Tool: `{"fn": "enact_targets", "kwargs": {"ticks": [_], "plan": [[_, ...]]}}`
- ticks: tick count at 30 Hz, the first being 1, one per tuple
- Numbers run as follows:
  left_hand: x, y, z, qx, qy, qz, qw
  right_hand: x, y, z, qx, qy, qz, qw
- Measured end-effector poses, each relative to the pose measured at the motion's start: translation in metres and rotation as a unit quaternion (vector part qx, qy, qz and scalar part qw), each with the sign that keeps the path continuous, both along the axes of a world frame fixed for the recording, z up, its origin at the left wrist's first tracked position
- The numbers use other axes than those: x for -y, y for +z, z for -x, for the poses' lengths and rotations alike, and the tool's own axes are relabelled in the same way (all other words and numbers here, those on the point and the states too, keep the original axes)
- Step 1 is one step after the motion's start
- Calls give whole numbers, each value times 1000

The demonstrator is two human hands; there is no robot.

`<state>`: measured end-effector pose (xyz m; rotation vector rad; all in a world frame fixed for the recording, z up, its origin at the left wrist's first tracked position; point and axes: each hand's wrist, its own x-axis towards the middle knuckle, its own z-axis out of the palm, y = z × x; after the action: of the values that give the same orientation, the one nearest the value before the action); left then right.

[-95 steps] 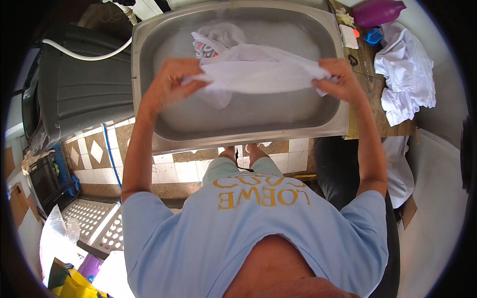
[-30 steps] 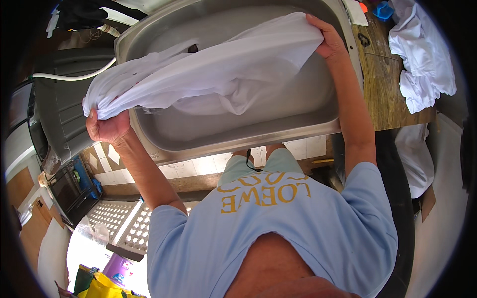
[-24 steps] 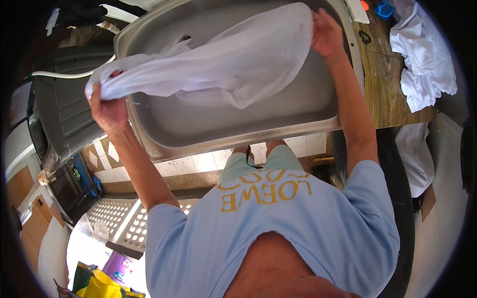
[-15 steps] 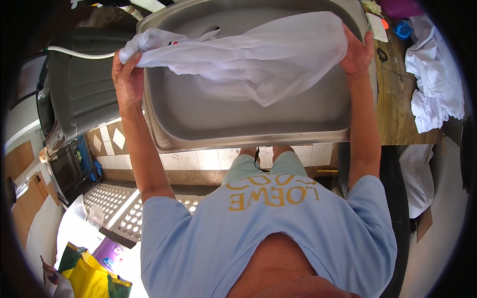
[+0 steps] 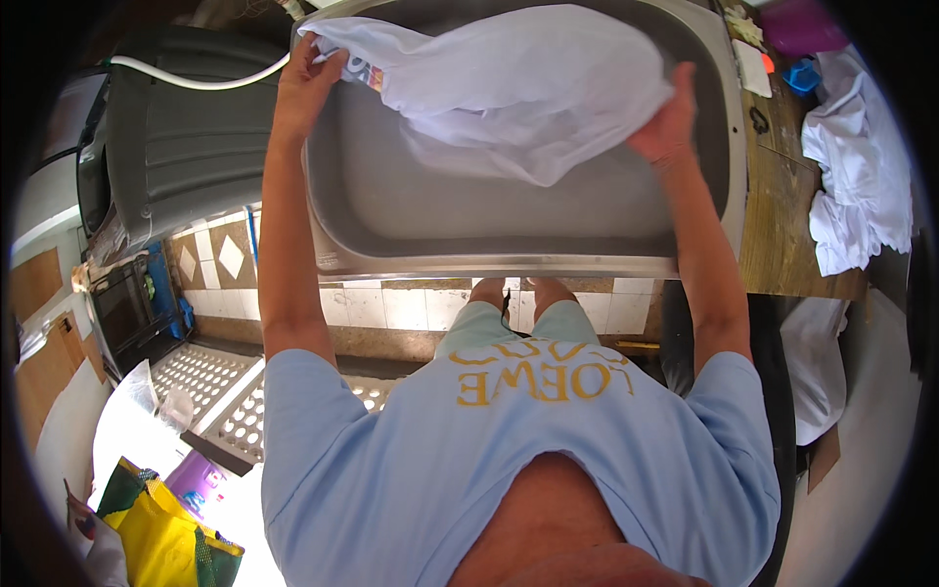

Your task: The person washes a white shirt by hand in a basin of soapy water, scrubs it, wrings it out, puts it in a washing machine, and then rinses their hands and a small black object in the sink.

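White, thin and slightly see-through, the cloth (image 5: 528, 88) spreads across the upper middle of the frame, lifted over the basin (image 5: 489, 225). Its left end narrows to a corner, while the right end bellies out round, and a loose fold droops below the middle. Near the narrow end sits a small coloured print (image 5: 364, 72).

The left hand (image 5: 311, 76) has that corner pinched between thumb and fingers, close to the basin's upper-left rim; a small grip there seems enough because the fabric looks light. The right hand (image 5: 670, 122) is at the rounded end, palm toward the cloth and thumb up. It is blurred and its fingers are partly hidden, so I cannot tell whether it is closed on the fabric; it may be placed there to keep that end spread. With the hands set far apart, the cloth's width is probably kept from bunching.

To the left of the basin, a white hose (image 5: 215, 84) crosses over a dark grey plastic panel (image 5: 191, 147). On the right, a wooden counter (image 5: 773, 254) carries a heap of white fabric (image 5: 856, 171), perhaps laid aside to leave the basin free, with a blue object (image 5: 803, 75) just beside it.
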<state>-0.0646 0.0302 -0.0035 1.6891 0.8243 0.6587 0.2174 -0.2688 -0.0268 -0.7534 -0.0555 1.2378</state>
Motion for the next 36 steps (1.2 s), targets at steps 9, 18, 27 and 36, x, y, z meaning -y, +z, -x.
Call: {"fn": "enact_targets", "kwargs": {"ticks": [9,18,27,36], "plan": [[95,-37,-18,-230,-87,-487,838,5,20,4,-43,79,-182,979],[57,12,-15,36,-106,-17,994,36,52,-49,227,77,53,969],[51,35,-62,-11,-6,-182,983,8,25,11,34,-64,-100,992],[129,-39,-84,-11,-75,-58,995,-105,80,47,-82,99,-219,967]]}}
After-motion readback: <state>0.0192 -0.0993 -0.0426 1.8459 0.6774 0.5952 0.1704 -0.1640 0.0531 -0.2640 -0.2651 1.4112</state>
